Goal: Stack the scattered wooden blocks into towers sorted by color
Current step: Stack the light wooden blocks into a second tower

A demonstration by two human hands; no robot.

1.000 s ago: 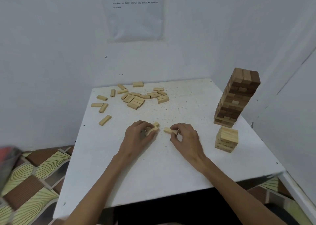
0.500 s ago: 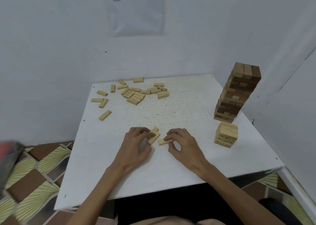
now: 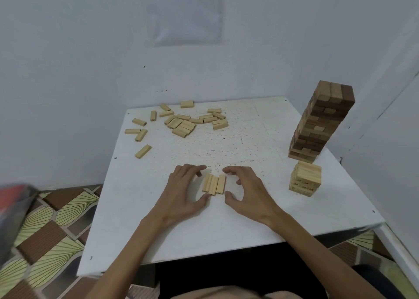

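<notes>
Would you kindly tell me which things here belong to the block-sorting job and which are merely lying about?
Job: three pale wooden blocks lying side by side between left hand and right hand; scattered pale wooden blocks far left; short pale block tower; tall brown block tower.
Lying about: printed paper notice on the wall; blurred red object at left edge.

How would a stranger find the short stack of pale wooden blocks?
On the white square table, look to the right side, where a tall tower of brown wooden blocks stands. The short stack of pale wooden blocks sits just nearer the person; unlike the loose pale blocks, it is layered.
</notes>
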